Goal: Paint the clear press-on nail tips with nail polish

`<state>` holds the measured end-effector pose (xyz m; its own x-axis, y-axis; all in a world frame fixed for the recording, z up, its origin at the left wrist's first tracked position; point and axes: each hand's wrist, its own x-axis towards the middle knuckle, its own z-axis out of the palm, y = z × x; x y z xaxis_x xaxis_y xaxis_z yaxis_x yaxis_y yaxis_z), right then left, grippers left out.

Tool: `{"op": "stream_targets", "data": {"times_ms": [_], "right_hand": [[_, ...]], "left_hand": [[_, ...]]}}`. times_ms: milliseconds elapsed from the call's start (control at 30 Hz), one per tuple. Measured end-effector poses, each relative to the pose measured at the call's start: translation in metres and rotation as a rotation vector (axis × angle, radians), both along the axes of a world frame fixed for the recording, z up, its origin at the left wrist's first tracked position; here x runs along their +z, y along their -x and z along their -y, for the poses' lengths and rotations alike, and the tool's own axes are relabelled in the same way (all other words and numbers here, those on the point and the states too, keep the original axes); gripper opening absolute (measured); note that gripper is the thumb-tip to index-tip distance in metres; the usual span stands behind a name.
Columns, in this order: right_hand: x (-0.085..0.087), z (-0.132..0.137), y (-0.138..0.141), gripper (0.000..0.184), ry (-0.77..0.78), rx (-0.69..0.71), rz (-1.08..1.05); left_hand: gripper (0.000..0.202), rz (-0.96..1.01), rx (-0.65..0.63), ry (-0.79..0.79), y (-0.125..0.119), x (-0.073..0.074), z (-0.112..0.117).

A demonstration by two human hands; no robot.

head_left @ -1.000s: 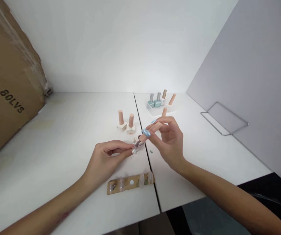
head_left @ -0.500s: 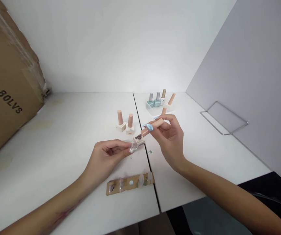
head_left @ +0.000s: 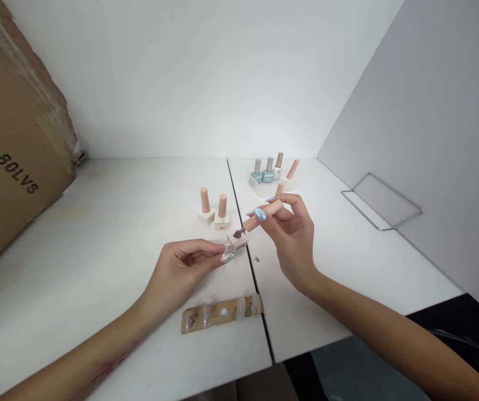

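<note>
My right hand (head_left: 287, 234) pinches a peach-coloured nail polish cap with its brush (head_left: 260, 216); the brush tip is at the mouth of a small open white bottle (head_left: 236, 240) on the white table (head_left: 118, 223). My left hand (head_left: 181, 270) is closed in a pinch on a small clear false nail tip (head_left: 226, 256) just left of that bottle. A tan strip holding several nail tips (head_left: 221, 313) lies on the table in front of my hands.
Two peach-capped bottles (head_left: 213, 207) stand behind my hands. A white tray (head_left: 260, 186) at the back holds teal and peach-capped bottles. A cardboard box (head_left: 14, 145) fills the left; a grey panel with a wire stand (head_left: 384, 203) is on the right.
My right hand moved the brush from the nail tip in my left hand to the open bottle's mouth. My left hand barely shifted.
</note>
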<state>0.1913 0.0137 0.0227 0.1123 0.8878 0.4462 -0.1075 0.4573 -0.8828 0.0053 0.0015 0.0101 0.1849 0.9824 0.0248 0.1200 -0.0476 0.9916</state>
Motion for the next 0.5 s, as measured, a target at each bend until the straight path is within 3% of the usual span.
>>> {"op": "stream_targets", "data": {"times_ms": [167,367,500], "right_hand": [[-0.0043,0.002,0.0009,0.027,-0.093,0.155,0.048],[0.0004,-0.0015,0.0002,0.023,0.017,-0.026,0.035],[-0.0001,0.0,0.0004,0.024,-0.062,0.066,-0.007]], "left_hand": [[0.009,-0.046,-0.002,-0.045,-0.0011,0.0022,0.0007],[0.005,-0.02,0.002,-0.051,0.0001,0.0002,0.0011],[0.005,0.006,0.0,-0.056,-0.0004,0.002,0.0016]]}}
